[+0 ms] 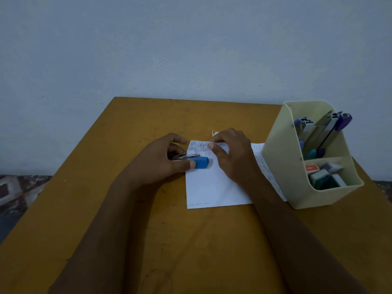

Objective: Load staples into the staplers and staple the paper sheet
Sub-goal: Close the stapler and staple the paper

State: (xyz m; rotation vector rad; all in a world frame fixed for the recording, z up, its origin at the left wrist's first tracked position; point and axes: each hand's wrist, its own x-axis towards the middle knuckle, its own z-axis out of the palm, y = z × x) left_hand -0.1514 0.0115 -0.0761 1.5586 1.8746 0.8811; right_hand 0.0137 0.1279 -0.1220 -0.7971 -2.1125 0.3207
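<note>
A white paper sheet (212,187) lies on the wooden table (148,230), its far end marked with rows of staples. My left hand (161,160) grips a small metal stapler with a blue end (201,162), its jaw over the sheet's left edge. My right hand (231,158) rests on the paper just right of the stapler, fingers curled and pressing the sheet down. Behind the right hand a small white box corner (214,133) peeks out; most of it is hidden.
A cream plastic organiser (297,166) stands at the right, on the sheet's right part. Its back compartment holds several staplers (326,132), its front one small staple boxes (324,175). The table's left edge drops to a patterned floor (17,192). A wall rises behind.
</note>
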